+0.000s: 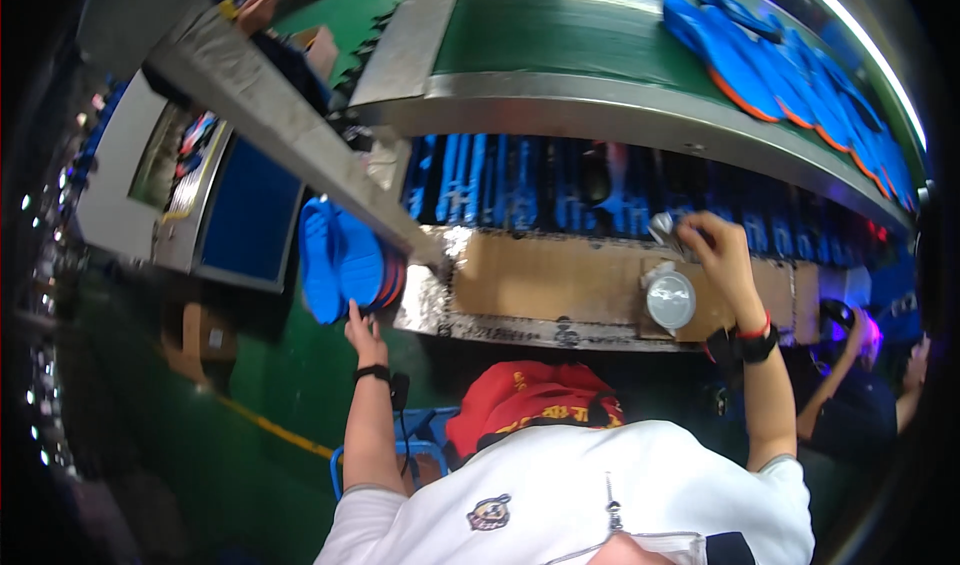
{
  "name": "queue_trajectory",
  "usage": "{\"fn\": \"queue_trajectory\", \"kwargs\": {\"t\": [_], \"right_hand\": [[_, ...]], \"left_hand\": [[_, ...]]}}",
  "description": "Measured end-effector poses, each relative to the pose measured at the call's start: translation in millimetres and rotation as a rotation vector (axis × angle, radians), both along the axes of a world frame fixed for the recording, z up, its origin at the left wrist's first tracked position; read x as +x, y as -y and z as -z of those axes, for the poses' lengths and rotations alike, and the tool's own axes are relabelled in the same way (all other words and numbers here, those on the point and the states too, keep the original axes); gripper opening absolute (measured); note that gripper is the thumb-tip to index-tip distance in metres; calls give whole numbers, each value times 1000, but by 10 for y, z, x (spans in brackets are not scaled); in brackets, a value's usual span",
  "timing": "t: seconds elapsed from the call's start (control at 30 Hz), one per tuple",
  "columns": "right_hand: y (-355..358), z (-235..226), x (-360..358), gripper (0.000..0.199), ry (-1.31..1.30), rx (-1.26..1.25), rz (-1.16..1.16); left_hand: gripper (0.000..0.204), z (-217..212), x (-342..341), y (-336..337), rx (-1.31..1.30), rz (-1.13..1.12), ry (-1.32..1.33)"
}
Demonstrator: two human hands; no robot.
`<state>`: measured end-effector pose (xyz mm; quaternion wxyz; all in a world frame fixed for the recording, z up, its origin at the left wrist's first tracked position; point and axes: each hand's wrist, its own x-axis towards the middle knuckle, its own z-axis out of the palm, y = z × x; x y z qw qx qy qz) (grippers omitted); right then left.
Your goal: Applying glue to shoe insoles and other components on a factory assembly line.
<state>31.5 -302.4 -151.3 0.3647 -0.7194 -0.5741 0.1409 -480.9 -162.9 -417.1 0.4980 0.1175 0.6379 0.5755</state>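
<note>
Green flooring (275, 400) underlies a factory workstation, where a metal-edged conveyor (560, 30) with a green surface spans the upper part of the view and carries blue soles (735, 65) with orange edges at its right. Below the conveyor, nearer the person, lies a cardboard-covered shelf (550, 280); on its right portion stands a round tin (670, 300) with a pale grey top. Right hand (708, 240): raised beyond the tin, its fingers bent and drawn together in a pinch on a small silvery item (662, 229), whose exact kind is too blurred to tell. Left hand (366, 337): fingers loosely extended and parted, with nothing visible in the grasp; its fingertips lie at the near end of a stack of blue footwear pieces (340, 260) left of the shelf, though whether they touch it cannot be told.
</note>
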Motion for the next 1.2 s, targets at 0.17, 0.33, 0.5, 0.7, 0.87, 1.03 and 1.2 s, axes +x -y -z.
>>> {"fn": "queue_trajectory", "kwargs": {"t": [0.17, 0.33, 0.5, 0.7, 0.87, 1.03, 1.2], "right_hand": [[335, 627, -234, 13, 11, -157, 103], [594, 968, -275, 13, -172, -215, 262], [685, 1034, -342, 15, -219, -216, 257], [700, 959, -351, 18, -194, -308, 211], [927, 946, -188, 18, -224, -262, 209], [1296, 1064, 48, 18, -305, -307, 292], [1525, 1062, 218, 18, -371, -256, 366]], "left_hand": [[61, 37, -218, -288, -19, -119, 184], [63, -13, -187, -388, -124, 64, 309], [57, 35, -154, -460, -178, 385, 224], [45, -32, 56, -199, -85, 477, 174], [56, -208, 119, 672, -46, 545, 252], [61, -548, 357, 1657, -109, 685, 3], [58, -675, 953, 1857, -193, 861, 170]]}}
